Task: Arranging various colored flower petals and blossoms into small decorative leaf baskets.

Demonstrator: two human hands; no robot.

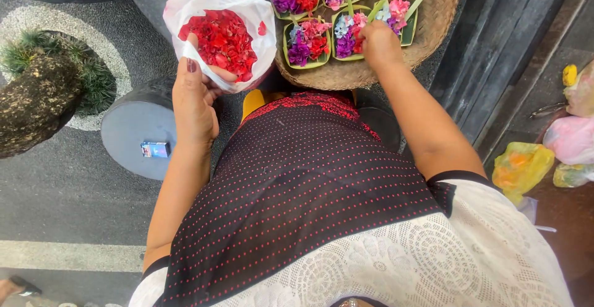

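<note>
Right hand (378,42) fingertips hidden among flower trays (346,34)

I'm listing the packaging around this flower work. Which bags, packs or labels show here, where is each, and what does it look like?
White plastic bag: held open in the left hand, full of red petals.
Small box: lying flat on the round grey block at left, rectangular, blue with a pale patch.
Yellow plastic bag: on the ground at right, crumpled, orange inside.
Pink plastic bag: far right edge, bulging.
No signs or screens.
</note>
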